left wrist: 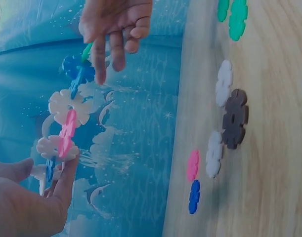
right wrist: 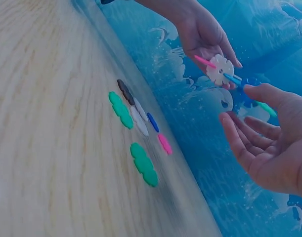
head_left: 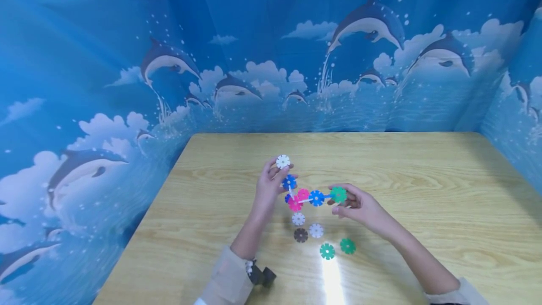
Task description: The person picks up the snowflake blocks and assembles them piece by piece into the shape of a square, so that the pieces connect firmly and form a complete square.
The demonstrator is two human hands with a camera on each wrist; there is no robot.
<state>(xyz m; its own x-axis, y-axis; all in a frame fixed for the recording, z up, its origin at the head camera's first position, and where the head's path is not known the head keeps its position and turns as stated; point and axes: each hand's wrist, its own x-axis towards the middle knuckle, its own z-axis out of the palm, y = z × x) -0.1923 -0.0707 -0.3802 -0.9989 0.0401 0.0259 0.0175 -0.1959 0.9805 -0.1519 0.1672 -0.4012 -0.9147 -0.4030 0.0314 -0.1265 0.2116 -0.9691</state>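
A chain of interlocking snowflake discs, in white, blue, pink and green [head_left: 316,198], is in the air above the table. My left hand [head_left: 267,187] grips its white and blue end, with the thumb and fingers round the discs [left wrist: 50,170]. At the other end is a green disc [head_left: 338,195]. My right hand [head_left: 362,208] is beside that disc, its fingers loosely extended and the thumb apart from them [right wrist: 284,143]. In the right wrist view the thumb overlaps the blue disc [right wrist: 249,93]; whether it touches is unclear.
Loose discs lie on the wooden table [head_left: 211,211]: two white [head_left: 316,230], one brown [head_left: 301,235], two green [head_left: 327,251], one pink [left wrist: 193,165] and one blue [left wrist: 194,196]. A blue dolphin-print curtain [head_left: 254,36] stands behind the table and along its sides.
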